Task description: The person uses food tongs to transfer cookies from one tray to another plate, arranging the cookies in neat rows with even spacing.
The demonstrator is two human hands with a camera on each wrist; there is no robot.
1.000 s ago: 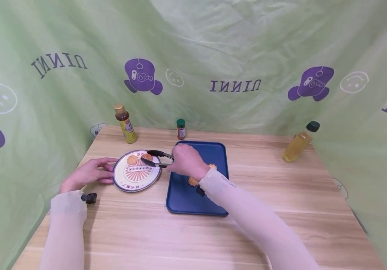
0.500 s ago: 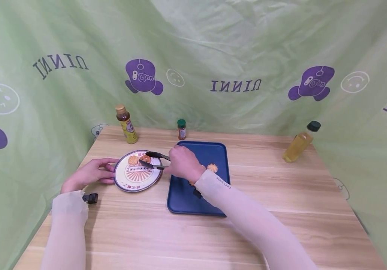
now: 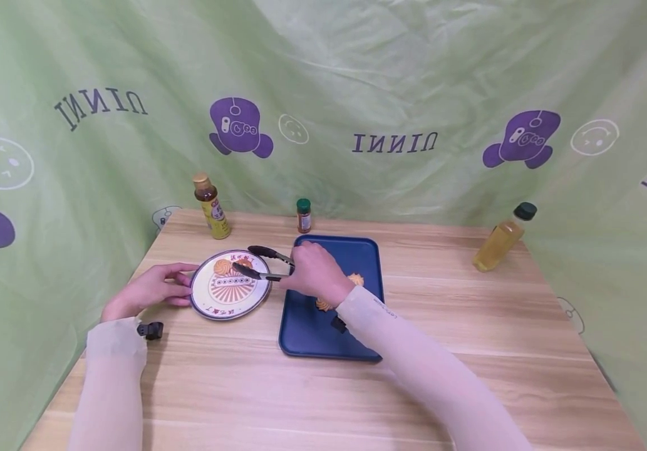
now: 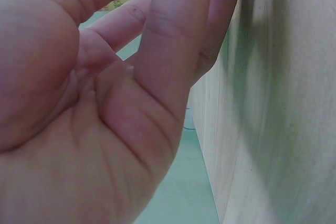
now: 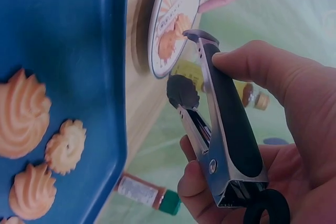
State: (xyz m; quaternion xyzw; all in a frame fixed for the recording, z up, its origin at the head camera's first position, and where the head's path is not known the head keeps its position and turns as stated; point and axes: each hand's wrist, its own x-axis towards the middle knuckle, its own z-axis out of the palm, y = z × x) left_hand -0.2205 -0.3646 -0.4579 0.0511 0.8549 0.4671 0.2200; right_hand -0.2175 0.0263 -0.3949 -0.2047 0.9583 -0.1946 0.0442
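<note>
My left hand grips the left rim of a round white plate with a blue edge and a red printed design. Two piped cookies lie side by side on its far part: a paler swirl and a browner one. In my right hand is a pair of tongs with black tips and grips. The tong tips are spread apart above the plate's right side, nothing between them in the right wrist view. Only my palm and bent fingers fill the left wrist view.
A dark blue tray lies under my right forearm, bearing several piped cookies. Behind the plate stands a yellow-labelled bottle. A small green-capped jar is behind the tray; a bottle of yellow liquid stands far right.
The tongs shift left over the browner cookie, then back right and slightly up, tips wider apart. That cookie stays on the plate. My left hand keeps its place at the rim.
</note>
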